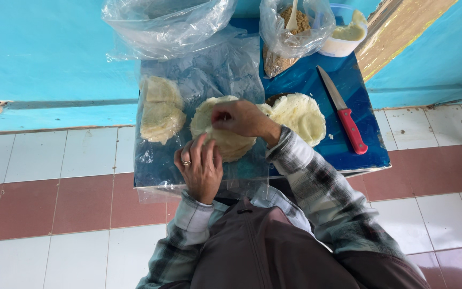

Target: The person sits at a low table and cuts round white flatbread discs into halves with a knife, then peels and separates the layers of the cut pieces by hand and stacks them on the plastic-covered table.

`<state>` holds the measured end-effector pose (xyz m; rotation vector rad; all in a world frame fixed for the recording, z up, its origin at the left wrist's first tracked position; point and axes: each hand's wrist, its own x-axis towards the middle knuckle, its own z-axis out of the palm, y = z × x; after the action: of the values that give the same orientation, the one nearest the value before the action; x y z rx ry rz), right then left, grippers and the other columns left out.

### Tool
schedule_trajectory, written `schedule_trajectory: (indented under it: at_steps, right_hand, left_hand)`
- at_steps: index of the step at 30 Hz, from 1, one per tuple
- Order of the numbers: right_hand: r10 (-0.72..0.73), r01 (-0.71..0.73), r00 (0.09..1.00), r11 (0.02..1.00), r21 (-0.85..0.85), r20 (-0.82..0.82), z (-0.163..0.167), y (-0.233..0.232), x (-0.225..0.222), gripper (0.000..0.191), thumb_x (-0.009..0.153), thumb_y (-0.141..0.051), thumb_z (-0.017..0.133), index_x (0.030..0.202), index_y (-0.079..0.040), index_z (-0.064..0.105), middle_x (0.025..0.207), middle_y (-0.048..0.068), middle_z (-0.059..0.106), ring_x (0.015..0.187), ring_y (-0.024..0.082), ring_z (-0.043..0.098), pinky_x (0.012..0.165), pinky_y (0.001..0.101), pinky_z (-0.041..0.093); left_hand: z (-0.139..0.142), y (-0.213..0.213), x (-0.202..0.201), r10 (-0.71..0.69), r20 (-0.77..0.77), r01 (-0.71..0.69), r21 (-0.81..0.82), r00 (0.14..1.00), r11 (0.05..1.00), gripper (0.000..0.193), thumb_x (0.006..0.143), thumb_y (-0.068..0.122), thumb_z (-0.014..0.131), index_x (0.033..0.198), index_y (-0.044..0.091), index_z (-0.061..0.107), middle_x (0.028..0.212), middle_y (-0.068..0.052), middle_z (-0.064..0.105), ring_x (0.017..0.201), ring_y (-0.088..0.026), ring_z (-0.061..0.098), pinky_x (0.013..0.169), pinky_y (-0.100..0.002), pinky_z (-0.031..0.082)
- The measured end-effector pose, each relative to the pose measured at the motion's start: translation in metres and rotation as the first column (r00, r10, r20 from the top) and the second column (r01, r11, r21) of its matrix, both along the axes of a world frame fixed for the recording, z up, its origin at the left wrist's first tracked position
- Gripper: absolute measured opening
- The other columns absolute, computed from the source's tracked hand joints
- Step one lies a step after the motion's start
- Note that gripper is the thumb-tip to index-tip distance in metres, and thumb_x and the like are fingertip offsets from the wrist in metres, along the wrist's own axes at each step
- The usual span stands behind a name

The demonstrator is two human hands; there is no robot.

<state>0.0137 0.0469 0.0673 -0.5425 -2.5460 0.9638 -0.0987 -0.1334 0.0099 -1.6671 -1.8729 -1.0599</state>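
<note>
- Head view: I see my left hand (201, 170) resting flat at the 6 o'clock edge of the middle stack of thin pale rounds (225, 128), fingers spread and lying loose on it, apparently to steady the pile.
- My right hand (241, 118) sits on top of that stack, fingertips pinched together on the top round, as if lifting its edge; the two hands are close but apart.
- The stack lies on a clear plastic sheet (156, 160) over the small blue table (370, 155), probably to keep it clean.
- At 9 o'clock lies a second stack (160, 109); at 3 o'clock a single lacy round (300, 115).
- Further right lies a red-handled knife (343, 112), clear of my hands.
- At 12 o'clock sit an empty-looking plastic bag (167, 24), a bag of brown crumbs (290, 32) and a tub of pale paste (346, 37).
</note>
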Motion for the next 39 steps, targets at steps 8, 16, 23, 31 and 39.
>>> schedule_trajectory:
  at_steps: [8, 16, 23, 31, 39]
  right_hand:
    - [0.026, -0.023, 0.999, 0.995, -0.102, 0.035, -0.001, 0.011, -0.002, 0.017, 0.088, -0.017, 0.076, 0.101, -0.006, 0.073, 0.089, 0.006, 0.076, 0.079, 0.016, 0.071, 0.071, 0.0315, 0.056]
    - [-0.078, 0.061, 0.996, 0.954, -0.294, -0.045, -0.018, 0.037, -0.006, 0.018, 0.094, -0.018, 0.074, 0.103, -0.002, 0.071, 0.086, 0.005, 0.073, 0.078, 0.01, 0.065, 0.07, 0.0268, 0.054]
    - [-0.009, 0.014, 0.999, 0.993, -0.115, 0.049, -0.014, 0.029, -0.004, 0.039, 0.091, -0.032, 0.078, 0.112, -0.001, 0.067, 0.095, 0.011, 0.072, 0.086, 0.02, 0.068, 0.073, 0.0336, 0.054]
    - [-0.168, 0.161, 0.985, 0.972, 0.172, 0.027, -0.008, 0.028, -0.01, 0.031, 0.09, -0.035, 0.079, 0.103, -0.008, 0.071, 0.094, 0.014, 0.074, 0.085, 0.031, 0.074, 0.075, 0.0407, 0.057]
    - [-0.118, 0.157, 0.984, 0.926, 0.342, -0.133, -0.002, 0.075, -0.009, 0.02, 0.093, -0.02, 0.076, 0.102, -0.004, 0.067, 0.094, 0.014, 0.073, 0.084, 0.032, 0.073, 0.076, 0.0424, 0.057]
  left_hand:
    - [0.002, 0.008, -0.009, -0.084, -0.059, 0.085, 0.008, 0.995, 0.996, 0.018, 0.093, 0.017, 0.078, 0.109, 0.016, 0.07, 0.128, 0.004, 0.062, 0.122, -0.017, 0.055, 0.114, -0.051, 0.032]
    - [0.007, 0.002, -0.013, -0.21, 0.011, 0.21, -0.057, 0.978, 0.976, 0.015, 0.091, 0.008, 0.074, 0.103, 0.013, 0.067, 0.112, 0.003, 0.073, 0.117, -0.016, 0.062, 0.119, -0.052, 0.027]
    - [0.012, 0.004, -0.014, -0.208, 0.027, 0.208, -0.025, 0.978, 0.978, 0.031, 0.09, 0.017, 0.069, 0.12, 0.01, 0.07, 0.126, -0.006, 0.068, 0.121, -0.025, 0.059, 0.115, -0.055, 0.027]
    - [0.004, -0.001, -0.01, -0.193, 0.027, 0.195, -0.104, 0.981, 0.975, 0.029, 0.097, 0.023, 0.069, 0.122, 0.01, 0.071, 0.131, -0.003, 0.066, 0.128, -0.022, 0.059, 0.119, -0.054, 0.028]
    - [0.005, -0.003, -0.009, -0.173, 0.028, 0.175, -0.096, 0.985, 0.98, 0.027, 0.098, 0.023, 0.069, 0.122, 0.011, 0.073, 0.129, -0.003, 0.069, 0.126, -0.02, 0.062, 0.119, -0.053, 0.028]
